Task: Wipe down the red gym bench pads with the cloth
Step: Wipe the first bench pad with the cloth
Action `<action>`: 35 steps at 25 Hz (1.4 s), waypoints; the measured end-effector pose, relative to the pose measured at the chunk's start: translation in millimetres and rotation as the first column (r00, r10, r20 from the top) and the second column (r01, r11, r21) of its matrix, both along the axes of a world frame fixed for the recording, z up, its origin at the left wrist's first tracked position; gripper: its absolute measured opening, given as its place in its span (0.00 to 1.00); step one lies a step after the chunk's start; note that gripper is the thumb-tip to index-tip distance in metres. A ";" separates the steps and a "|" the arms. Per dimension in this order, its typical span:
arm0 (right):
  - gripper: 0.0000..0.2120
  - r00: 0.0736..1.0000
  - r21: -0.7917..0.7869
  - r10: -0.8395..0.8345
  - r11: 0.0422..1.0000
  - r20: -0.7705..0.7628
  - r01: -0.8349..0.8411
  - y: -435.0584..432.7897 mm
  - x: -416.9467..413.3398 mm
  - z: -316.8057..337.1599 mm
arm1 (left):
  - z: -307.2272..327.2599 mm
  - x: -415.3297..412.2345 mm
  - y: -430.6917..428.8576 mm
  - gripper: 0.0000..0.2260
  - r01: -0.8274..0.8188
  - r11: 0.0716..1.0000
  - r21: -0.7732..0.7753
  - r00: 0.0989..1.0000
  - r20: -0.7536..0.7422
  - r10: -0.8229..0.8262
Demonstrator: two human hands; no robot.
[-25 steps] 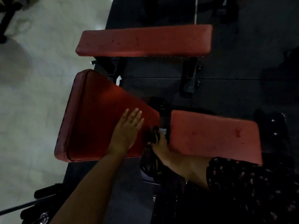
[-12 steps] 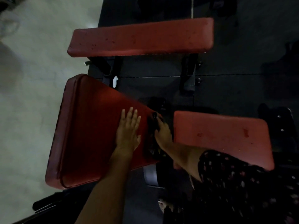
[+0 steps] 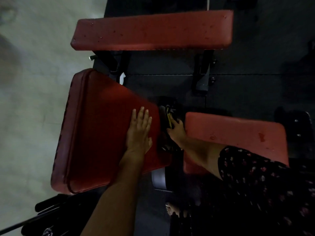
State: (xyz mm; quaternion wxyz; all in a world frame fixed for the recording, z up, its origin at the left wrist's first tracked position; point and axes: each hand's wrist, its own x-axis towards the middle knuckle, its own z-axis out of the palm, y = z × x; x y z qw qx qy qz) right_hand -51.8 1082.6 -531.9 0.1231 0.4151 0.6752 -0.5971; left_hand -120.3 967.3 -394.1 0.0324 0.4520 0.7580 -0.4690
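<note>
A wide red back pad [image 3: 98, 130] slopes across the left of the view. My left hand [image 3: 139, 132] lies flat on its right part, fingers straight. In the gap beside it, my right hand [image 3: 176, 127] grips a dark cloth with a yellow edge [image 3: 167, 118] against the pad's narrow right end. The red seat pad [image 3: 238, 133] lies to the right of that gap. A second, long red bench pad [image 3: 153, 30] runs across the top of the view.
Black steel bench legs [image 3: 201, 72] stand on the dark rubber floor mat [image 3: 255, 86]. Pale concrete floor [image 3: 34, 82] fills the left side. Black bars and handles [image 3: 51, 217] lie at the lower left. My bare foot [image 3: 172, 209] shows below the seat.
My right hand has slid the cloth further up the back pad's narrow end. My left hand stays flat on the pad. The view has shifted slightly.
</note>
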 end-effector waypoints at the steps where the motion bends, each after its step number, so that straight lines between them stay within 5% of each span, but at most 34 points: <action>1: 0.31 1.000 0.046 0.016 0.999 0.008 -0.017 9.8 -9.4 -4.6 | 0.1 0.0 0.1 0.35 0.004 1.000 0.000 1.000 -0.004 -0.004; 7: 0.31 0.995 -0.023 -0.090 0.996 0.049 0.091 26.3 -47.1 -25.9 | -0.3 0.8 -1.0 0.35 0.021 1.000 -0.013 1.000 -0.020 -0.021; 14: 0.22 0.962 -0.303 -0.264 0.913 0.075 0.274 -68.7 65.3 -10.9 | -0.9 0.3 -0.4 0.35 0.012 1.000 -0.016 1.000 -0.002 -0.012; 20: 0.26 0.968 -0.421 -0.117 0.884 0.222 0.203 -110.7 122.4 -10.1 | 2.4 0.8 -0.6 0.35 -0.001 1.000 -0.013 1.000 -0.017 0.001; 24: 0.26 0.931 -0.436 -0.332 0.823 0.151 0.364 -87.9 110.3 -3.7 | 3.8 4.1 3.3 0.32 0.010 0.997 0.074 0.985 0.171 -0.023; 26: 0.29 0.954 -0.492 -0.257 0.818 0.153 0.300 -95.9 111.3 6.7 | 0.5 5.8 2.5 0.30 0.073 0.995 0.075 0.958 0.274 -0.090; 30: 0.32 0.959 -0.338 -0.125 0.918 0.253 0.209 -100.1 105.3 -12.5 | -6.6 8.2 1.8 0.31 0.068 0.997 -0.040 0.973 0.222 -0.057; 35: 0.30 0.990 -0.024 -0.042 0.999 0.134 0.046 -20.3 37.7 -32.5 | -14.9 31.0 0.2 0.26 -0.045 0.999 0.019 0.956 0.292 0.037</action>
